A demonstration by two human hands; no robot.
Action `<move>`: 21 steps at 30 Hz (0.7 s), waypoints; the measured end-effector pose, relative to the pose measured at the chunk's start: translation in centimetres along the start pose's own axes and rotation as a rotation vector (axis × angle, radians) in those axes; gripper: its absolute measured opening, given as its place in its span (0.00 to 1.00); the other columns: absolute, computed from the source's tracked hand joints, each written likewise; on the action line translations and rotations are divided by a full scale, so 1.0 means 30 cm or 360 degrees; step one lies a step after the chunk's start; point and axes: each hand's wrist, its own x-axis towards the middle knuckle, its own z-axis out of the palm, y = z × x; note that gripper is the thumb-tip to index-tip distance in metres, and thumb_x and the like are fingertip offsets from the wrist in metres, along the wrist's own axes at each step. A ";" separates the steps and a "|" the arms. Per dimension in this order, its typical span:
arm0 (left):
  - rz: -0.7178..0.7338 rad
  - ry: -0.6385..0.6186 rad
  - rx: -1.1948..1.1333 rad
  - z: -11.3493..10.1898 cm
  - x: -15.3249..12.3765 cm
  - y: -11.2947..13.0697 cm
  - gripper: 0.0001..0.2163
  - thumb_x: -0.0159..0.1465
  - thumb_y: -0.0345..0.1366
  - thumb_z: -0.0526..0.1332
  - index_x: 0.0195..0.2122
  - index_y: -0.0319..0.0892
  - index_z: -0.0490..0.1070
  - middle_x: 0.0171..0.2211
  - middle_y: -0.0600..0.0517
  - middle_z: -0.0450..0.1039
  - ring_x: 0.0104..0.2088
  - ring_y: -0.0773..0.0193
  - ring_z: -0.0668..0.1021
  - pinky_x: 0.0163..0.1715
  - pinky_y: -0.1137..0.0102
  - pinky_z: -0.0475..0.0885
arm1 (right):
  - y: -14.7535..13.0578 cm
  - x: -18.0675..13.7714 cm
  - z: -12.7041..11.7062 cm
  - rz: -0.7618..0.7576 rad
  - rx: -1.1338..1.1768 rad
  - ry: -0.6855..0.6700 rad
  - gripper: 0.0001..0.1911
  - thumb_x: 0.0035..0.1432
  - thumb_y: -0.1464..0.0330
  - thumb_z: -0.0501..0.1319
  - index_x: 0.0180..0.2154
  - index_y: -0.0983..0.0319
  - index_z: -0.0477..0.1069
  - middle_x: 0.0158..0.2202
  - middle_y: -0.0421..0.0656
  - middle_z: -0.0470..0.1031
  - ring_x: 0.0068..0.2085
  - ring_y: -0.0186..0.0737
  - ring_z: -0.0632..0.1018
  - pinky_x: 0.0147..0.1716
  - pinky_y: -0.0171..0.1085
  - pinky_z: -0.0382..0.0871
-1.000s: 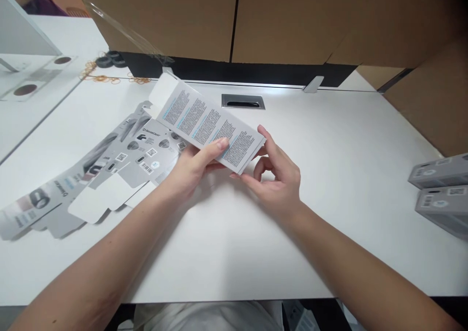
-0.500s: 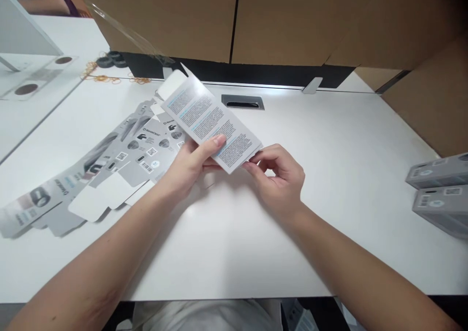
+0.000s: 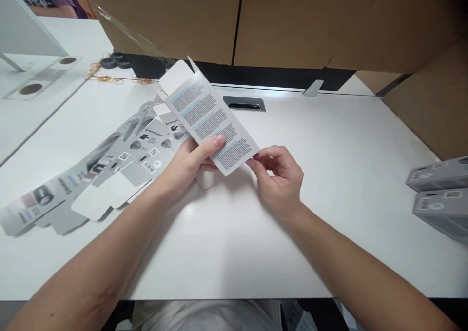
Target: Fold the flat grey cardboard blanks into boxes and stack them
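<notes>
White tabletop (image 3: 234,253), backed by brown cardboard panels (image 3: 164,24). Over the middle of it we've got a pale grey, text-printed rectangular cardboard carton (image 3: 210,111), up in our hands. Its long axis runs diagonally, far-left to near-right, with a plain white rounded flap (image 3: 177,77) sticking out at the far end.

Key relation: the carton's near short end meets our right fingertips. From there the body lies forward and to the left. Right hand (image 3: 280,180) is nearer that end; left hand (image 3: 186,167) is on the left long side, further up the body.

Left fingers: holding the carton, thumb flat on the text face, the rest wrapped underneath. Right fingers: narrow, thumb and index drawn together at the right corner of the near end, the others curled. The contact is tiny and part-hidden, so we can't tell if they grip a flap or only press the edge.

Flat grey-and-white printed carton blanks (image 3: 109,165) sit fanned out on our left, two grey printed boxes (image 3: 444,202) well apart on our right.
</notes>
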 end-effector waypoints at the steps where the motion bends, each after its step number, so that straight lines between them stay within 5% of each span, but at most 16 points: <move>1: 0.0013 0.0038 -0.0009 -0.001 0.003 0.001 0.30 0.74 0.61 0.78 0.66 0.47 0.83 0.60 0.40 0.90 0.61 0.35 0.92 0.54 0.50 0.93 | -0.001 0.001 0.000 0.0007 -0.0018 -0.0001 0.16 0.81 0.49 0.75 0.44 0.52 0.80 0.40 0.39 0.83 0.32 0.40 0.80 0.29 0.43 0.79; 4: 0.0029 0.0096 -0.0056 -0.002 0.006 0.003 0.33 0.72 0.66 0.77 0.67 0.48 0.82 0.59 0.41 0.90 0.59 0.34 0.92 0.52 0.50 0.93 | 0.000 0.004 -0.001 -0.0014 -0.0032 0.0014 0.20 0.82 0.45 0.74 0.44 0.52 0.80 0.38 0.39 0.81 0.32 0.40 0.79 0.29 0.43 0.79; 9: 0.0012 -0.0086 0.0026 0.007 -0.006 0.019 0.28 0.75 0.61 0.77 0.66 0.48 0.82 0.63 0.40 0.89 0.62 0.34 0.90 0.51 0.51 0.92 | 0.008 0.005 -0.004 -0.0017 0.0078 -0.0033 0.18 0.83 0.48 0.74 0.44 0.52 0.79 0.38 0.37 0.80 0.28 0.37 0.75 0.27 0.41 0.76; 15: 0.0136 0.0014 0.0313 -0.015 -0.011 0.033 0.31 0.67 0.53 0.86 0.65 0.48 0.81 0.66 0.40 0.88 0.65 0.36 0.88 0.61 0.49 0.86 | 0.026 0.010 -0.031 0.0115 0.0169 -0.0105 0.27 0.75 0.39 0.77 0.55 0.52 0.79 0.49 0.41 0.82 0.26 0.34 0.74 0.26 0.41 0.77; 18: 0.0065 -0.0173 0.0577 -0.035 -0.016 0.026 0.36 0.61 0.53 0.89 0.67 0.50 0.82 0.64 0.41 0.89 0.61 0.37 0.89 0.63 0.45 0.84 | 0.038 0.020 -0.041 0.0239 0.0187 -0.0197 0.39 0.67 0.36 0.82 0.64 0.52 0.77 0.55 0.44 0.84 0.26 0.33 0.74 0.25 0.40 0.78; 21: 0.0125 -0.0356 0.0715 -0.042 -0.020 0.015 0.36 0.61 0.52 0.90 0.67 0.52 0.83 0.64 0.41 0.89 0.64 0.35 0.88 0.67 0.41 0.81 | 0.027 0.048 -0.036 0.0317 0.0302 -0.0406 0.43 0.58 0.36 0.87 0.61 0.54 0.79 0.46 0.44 0.87 0.30 0.43 0.83 0.23 0.40 0.80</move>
